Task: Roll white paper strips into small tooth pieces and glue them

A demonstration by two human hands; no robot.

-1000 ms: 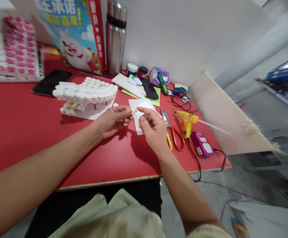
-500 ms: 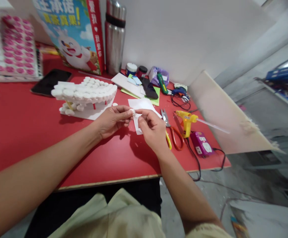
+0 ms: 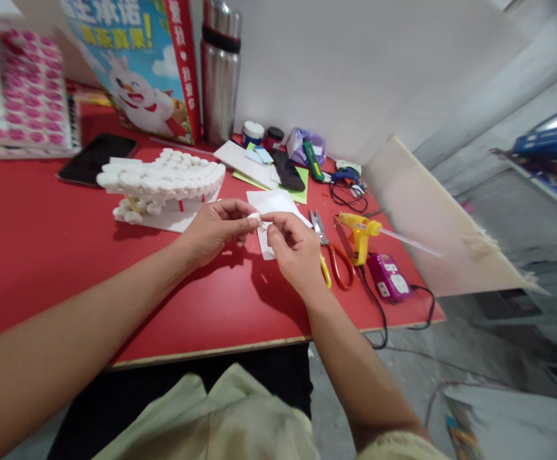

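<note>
Between the thumb and forefinger of my left hand (image 3: 211, 233) is a small white rounded piece (image 3: 255, 218). My right hand (image 3: 297, 249) meets it from the other side, its forefinger touching the piece and the thumb curled close below. A thin whitish bit shows at the right fingertips, too small to name. Beneath the hands lies a white paper sheet (image 3: 273, 203). Left of them stands a white model (image 3: 163, 179) built of rounded pieces, raised on red and yellow posts over a white base.
Right of my hands lie metal-bladed cutters (image 3: 320, 229) with a red handle, a yellow glue gun (image 3: 361, 239) and a purple power socket (image 3: 388, 278) with cords. Behind stand a steel flask (image 3: 221, 83) and a printed bag (image 3: 139, 76). A black tablet-like slab (image 3: 97, 158) rests at left.
The white piece has turned between my fingers and shows more of its rounded face. My left hand has shifted slightly, and the whole view has drifted a little.
</note>
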